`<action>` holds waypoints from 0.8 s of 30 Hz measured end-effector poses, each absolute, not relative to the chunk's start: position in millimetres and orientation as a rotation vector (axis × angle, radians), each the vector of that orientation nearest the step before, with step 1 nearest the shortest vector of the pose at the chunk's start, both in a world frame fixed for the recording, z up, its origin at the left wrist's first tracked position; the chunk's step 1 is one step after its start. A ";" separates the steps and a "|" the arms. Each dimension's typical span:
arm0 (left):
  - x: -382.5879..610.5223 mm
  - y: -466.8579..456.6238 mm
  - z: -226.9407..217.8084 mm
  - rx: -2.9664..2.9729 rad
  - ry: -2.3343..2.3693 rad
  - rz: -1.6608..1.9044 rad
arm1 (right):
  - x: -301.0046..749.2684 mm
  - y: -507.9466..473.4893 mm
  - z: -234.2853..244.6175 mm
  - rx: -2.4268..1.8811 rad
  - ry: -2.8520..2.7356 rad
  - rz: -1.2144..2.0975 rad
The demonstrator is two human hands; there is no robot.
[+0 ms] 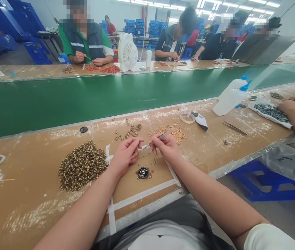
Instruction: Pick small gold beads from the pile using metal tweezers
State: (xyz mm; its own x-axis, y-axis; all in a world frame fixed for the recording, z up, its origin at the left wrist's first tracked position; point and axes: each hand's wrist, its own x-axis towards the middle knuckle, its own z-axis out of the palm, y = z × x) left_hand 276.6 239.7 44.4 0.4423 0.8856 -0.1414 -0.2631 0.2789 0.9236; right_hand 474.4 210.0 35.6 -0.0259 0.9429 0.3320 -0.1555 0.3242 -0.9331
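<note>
Closest is a pale shirt (147, 242); just past it, a black cap (143, 172) lies on the table (38, 149). The right hand (166, 146) grips tweezers (167, 133); the left hand (125, 152) has fingertips together, whether on anything I can't tell.

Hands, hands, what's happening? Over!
Right hand: holding metal tweezers. Left hand: near their tip, grip unclear. Glossy black disc: nearby, nothing covering it.

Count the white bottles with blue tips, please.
3: a front bottle and a rear bottle overlapping at right on the near bench, and a far bottle beside the white fan. More may be hidden.
</note>
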 end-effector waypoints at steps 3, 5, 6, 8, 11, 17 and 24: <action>275.3 241.8 42.6 1.012 0.779 0.946 | 478.5 204.1 35.0 -0.803 -1.449 1.252; 274.3 242.7 42.0 1.025 0.782 0.959 | 479.1 200.1 34.3 -0.788 -1.575 1.320; 273.9 242.8 41.9 1.032 0.782 0.962 | 478.8 198.7 34.0 -0.778 -1.631 1.331; 273.6 242.9 42.2 1.049 0.787 0.966 | 477.7 197.5 33.4 -0.762 -1.740 1.311; 273.6 242.5 43.2 1.078 0.788 0.970 | 476.1 198.6 32.4 -0.737 -1.852 1.238; 273.9 243.1 42.2 1.117 0.828 0.987 | 473.6 200.7 31.8 -0.745 -1.901 1.179; 274.3 244.9 35.6 1.224 0.837 0.950 | 473.4 201.5 31.1 -0.778 -1.943 1.141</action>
